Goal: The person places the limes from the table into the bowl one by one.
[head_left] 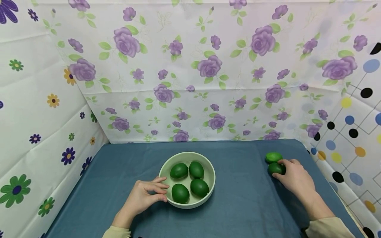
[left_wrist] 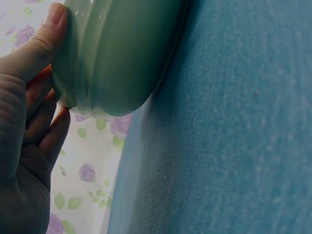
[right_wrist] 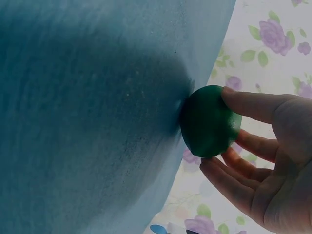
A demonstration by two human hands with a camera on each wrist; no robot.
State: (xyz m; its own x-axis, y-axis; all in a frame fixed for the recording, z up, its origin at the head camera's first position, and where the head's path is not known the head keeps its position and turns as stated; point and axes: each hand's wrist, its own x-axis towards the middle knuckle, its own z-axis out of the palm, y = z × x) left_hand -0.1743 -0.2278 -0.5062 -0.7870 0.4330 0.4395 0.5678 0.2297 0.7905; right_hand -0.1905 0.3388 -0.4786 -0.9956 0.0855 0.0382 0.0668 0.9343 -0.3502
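A pale green bowl (head_left: 187, 205) stands on the blue cloth, with several dark green limes (head_left: 180, 193) lying inside it. My left hand (head_left: 144, 195) holds the bowl's left rim between thumb and fingers; the left wrist view shows the thumb (left_wrist: 48, 36) against the bowl's side (left_wrist: 117, 58). Over at the right, my right hand (head_left: 296, 177) grips a dark green lime (head_left: 274, 169) with thumb and fingertips. In the right wrist view this lime (right_wrist: 207, 122) sits close against the cloth. Just behind it lies another, brighter green lime (head_left: 273, 156).
Blue cloth (head_left: 238, 191) covers the table. A white sheet with purple flowers (head_left: 190, 66) hangs along the back edge. Flowered fabric (head_left: 38, 115) borders the left side and dotted fabric (head_left: 354, 142) the right.
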